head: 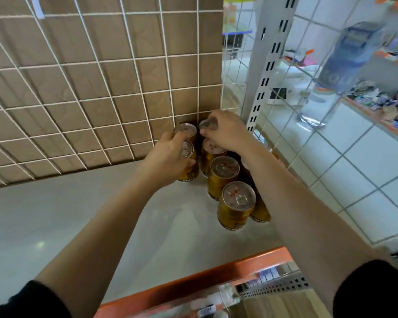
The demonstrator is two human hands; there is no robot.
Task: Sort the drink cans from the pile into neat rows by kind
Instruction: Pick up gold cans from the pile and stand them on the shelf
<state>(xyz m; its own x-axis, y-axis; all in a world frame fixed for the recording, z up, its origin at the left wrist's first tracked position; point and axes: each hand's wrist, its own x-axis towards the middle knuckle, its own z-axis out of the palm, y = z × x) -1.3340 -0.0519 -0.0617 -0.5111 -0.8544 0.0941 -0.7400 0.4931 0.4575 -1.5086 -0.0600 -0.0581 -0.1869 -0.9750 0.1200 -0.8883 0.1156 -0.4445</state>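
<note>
Several gold drink cans with silver pull-tab lids stand upright in two rows in the far right corner of a white shelf [78, 214]. My left hand [168, 160] wraps around a gold can [189, 166] in the left row, just in front of the rearmost can [185, 129]. My right hand [225, 131] grips the lid of the back corner can [207, 124] from above. In front of it stand more cans, the nearest one [236, 206] closest to me. Part of the right row is hidden behind my right forearm.
A white wire grid [97, 88] over brown backing closes the shelf's rear. A wire side panel [331, 138] and a slotted upright post [269, 65] bound the right. An orange shelf lip [193, 281] runs along the front edge. A blurred blue can [347, 56] shows beyond the grid.
</note>
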